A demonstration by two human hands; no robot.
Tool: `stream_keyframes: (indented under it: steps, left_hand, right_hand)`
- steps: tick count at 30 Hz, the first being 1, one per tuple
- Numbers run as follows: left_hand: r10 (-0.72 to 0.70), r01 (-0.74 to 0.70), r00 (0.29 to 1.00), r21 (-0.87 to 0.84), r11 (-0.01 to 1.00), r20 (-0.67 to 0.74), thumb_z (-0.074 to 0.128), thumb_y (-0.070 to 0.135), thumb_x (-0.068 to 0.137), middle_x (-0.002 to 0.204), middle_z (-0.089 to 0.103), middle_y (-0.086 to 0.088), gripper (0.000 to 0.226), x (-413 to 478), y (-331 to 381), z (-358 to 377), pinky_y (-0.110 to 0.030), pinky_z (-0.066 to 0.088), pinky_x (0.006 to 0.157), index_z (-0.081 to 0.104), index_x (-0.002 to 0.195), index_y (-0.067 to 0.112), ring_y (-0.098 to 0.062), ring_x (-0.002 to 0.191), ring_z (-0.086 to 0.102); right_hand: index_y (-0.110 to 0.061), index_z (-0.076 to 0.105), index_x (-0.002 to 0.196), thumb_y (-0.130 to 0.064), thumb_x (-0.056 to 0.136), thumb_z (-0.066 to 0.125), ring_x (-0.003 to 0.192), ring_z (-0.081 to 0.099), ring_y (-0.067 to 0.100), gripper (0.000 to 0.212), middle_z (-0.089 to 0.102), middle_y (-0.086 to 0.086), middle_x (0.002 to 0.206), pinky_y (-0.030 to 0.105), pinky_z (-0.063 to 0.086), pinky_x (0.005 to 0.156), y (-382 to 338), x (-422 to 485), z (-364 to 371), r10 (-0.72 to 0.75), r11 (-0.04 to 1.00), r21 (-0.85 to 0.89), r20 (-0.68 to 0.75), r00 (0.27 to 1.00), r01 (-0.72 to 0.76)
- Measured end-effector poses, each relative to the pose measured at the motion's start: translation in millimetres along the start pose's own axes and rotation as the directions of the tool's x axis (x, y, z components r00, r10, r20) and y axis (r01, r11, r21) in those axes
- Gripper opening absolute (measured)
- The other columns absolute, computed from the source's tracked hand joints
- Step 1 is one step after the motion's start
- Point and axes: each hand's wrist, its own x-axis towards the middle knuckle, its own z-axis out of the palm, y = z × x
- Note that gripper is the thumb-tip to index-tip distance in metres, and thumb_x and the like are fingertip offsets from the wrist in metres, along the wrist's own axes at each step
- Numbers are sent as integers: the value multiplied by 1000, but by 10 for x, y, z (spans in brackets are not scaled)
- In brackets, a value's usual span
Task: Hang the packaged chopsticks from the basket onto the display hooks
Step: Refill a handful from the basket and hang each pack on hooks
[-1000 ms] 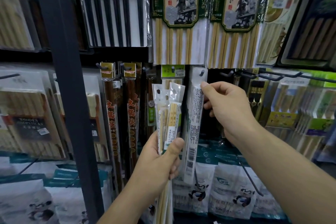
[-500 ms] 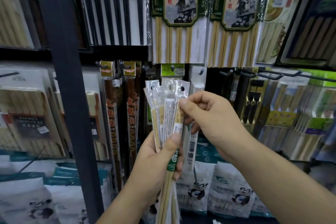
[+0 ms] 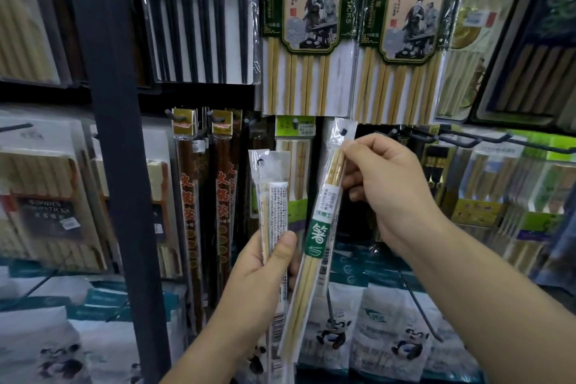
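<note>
Two hands in view, both occupied, in front of a shop wall of hanging chopsticks.

Left hand [image 3: 265, 277]: fingers and thumb are wrapped round a bundle of packaged chopsticks [image 3: 274, 193]. The bundle is held upright, with clear header tabs at the top and a white printed label facing the viewer. The number of packs in it cannot be told.

Right hand [image 3: 389, 193]: thumb and fingertips pinch a single pack [image 3: 316, 240] near its upper end. The pack is tilted, its punched header up and to the right and its lower end down and to the left, passing just beside the left hand's fingers. It has a green band with a white character at mid-length. Whether the header hole sits on a hook cannot be told.

Surroundings:
- Far side, directly behind the single pack: a green-headed pack [image 3: 296, 131] hanging on its peg, largely covered.
- Left of that: long dark-brown packs [image 3: 190, 196] with gold headers.
- Further left: a dark upright post [image 3: 115, 165], near the viewer, covering part of the display.
- Upper row: a black chopstick card [image 3: 199, 25] and hot-pot chopstick packs [image 3: 308, 25] with illustrated labels.
- Right of the right hand: dark wire hooks [image 3: 486, 142] projecting towards the viewer.
- Lower row: panda-printed bags [image 3: 389, 337], partly hidden by both forearms.
</note>
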Motion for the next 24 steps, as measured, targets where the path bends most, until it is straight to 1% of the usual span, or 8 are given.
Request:
stream_keyframes:
  steps: [3, 6, 8, 11, 17, 20, 22, 24]
  left_hand:
    - [11, -11, 1000, 2, 1000, 16, 54, 66, 84, 80, 68, 3, 35, 0, 19, 2, -3, 47, 68, 61, 66, 37, -1, 80, 67]
    - [30, -30, 998, -11, 999, 51, 55, 61, 90, 71, 62, -1, 36, 12, -6, -12, -7, 51, 67, 59, 72, 29, -7, 71, 64]
    - [28, -26, 997, -33, 999, 74, 57, 61, 93, 67, 56, 2, 35, 20, -21, -16, -16, 54, 64, 59, 75, 30, -13, 63, 59]
    - [9, -1, 996, -86, 996, 86, 61, 58, 90, 67, 50, -1, 27, 25, -3, -14, -28, 49, 54, 60, 75, 35, -17, 57, 47]
    - [-36, 66, 989, -210, 975, 146, 77, 67, 74, 64, 41, 5, 34, 10, 39, -17, -22, 33, 45, 63, 77, 37, -10, 51, 35]
    - [-84, 125, 986, -306, 944, 142, 64, 51, 87, 67, 40, 0, 29, -5, 40, -23, -24, 32, 44, 61, 90, 22, -13, 52, 34]
    - [-82, 124, 987, -334, 934, 136, 57, 43, 90, 68, 43, -3, 27, -11, 40, -22, -25, 33, 44, 58, 94, 17, -14, 51, 35]
    - [-50, 84, 991, -286, 955, 125, 58, 45, 94, 70, 49, -5, 23, -18, 47, -10, -26, 37, 44, 60, 91, 22, -15, 52, 42]
  right_hand:
    - [-24, 68, 66, -21, 98, 61, 58, 59, 9, 32, 67, -4, 66, 21, 45, 47, -1, 35, -7, 13, 1000, -28, -16, 1000, -13]
    - [-25, 68, 65, -24, 99, 62, 56, 59, 7, 35, 67, -6, 65, 21, 45, 48, 10, 54, -8, 8, 999, -38, -18, 1000, -9]
    - [-27, 68, 62, -24, 99, 62, 56, 59, 7, 38, 66, -6, 63, 21, 45, 48, 18, 64, -7, 2, 999, -42, -18, 1000, -3]
    - [-25, 68, 63, -25, 99, 62, 55, 58, 8, 37, 63, -6, 62, 21, 45, 48, 24, 83, -10, -10, 999, -34, -22, 1000, 9]
    - [-10, 68, 75, -24, 100, 62, 56, 57, 7, 30, 61, -4, 61, 14, 44, 48, 87, 134, -18, -58, 995, -87, -54, 997, 53]
    - [-6, 68, 79, -29, 100, 63, 60, 58, 7, 32, 61, 8, 66, 12, 45, 49, 173, 119, -38, -62, 988, -145, -83, 995, 49]
    - [-6, 68, 83, -35, 99, 64, 64, 57, 11, 33, 65, 17, 79, 19, 48, 55, 222, 96, -57, -62, 984, -174, -100, 993, 44]
    - [-9, 67, 84, -39, 97, 65, 66, 57, 13, 33, 66, 17, 84, 31, 52, 63, 244, 48, -69, -67, 979, -200, -115, 991, 43]
